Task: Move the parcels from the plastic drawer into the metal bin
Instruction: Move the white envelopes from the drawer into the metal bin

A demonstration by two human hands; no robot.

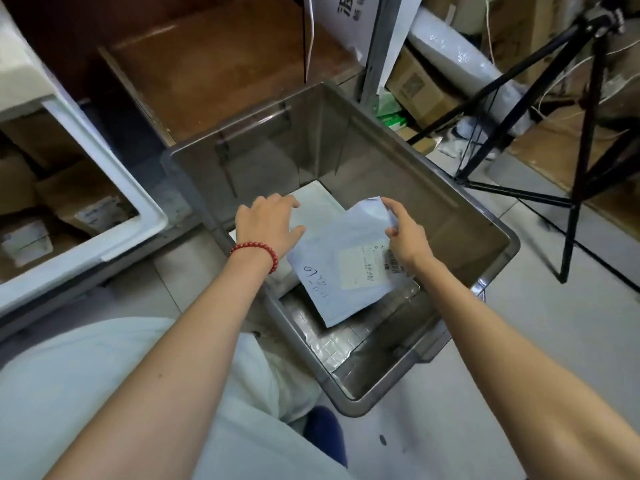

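The metal bin [398, 161] stands on the floor in front of me. Both my hands reach down into it. My right hand [405, 230] pinches the top right corner of a pale blue mailer parcel [346, 268] with a white label and handwriting, held tilted over the bin's bottom. My left hand [266, 223], with a red bead bracelet at the wrist, rests with relaxed fingers on a white parcel [318, 206] lying in the bin under the blue one. The white plastic drawer [114, 188] is at the left, with brown cardboard parcels [83, 202] inside.
A black tripod [575, 188] stands right of the bin. Behind the bin are a brown wooden board [214, 67], a metal shelf post [381, 46] and cardboard boxes [419, 88]. My knee in white trousers [114, 393] is at the bottom left.
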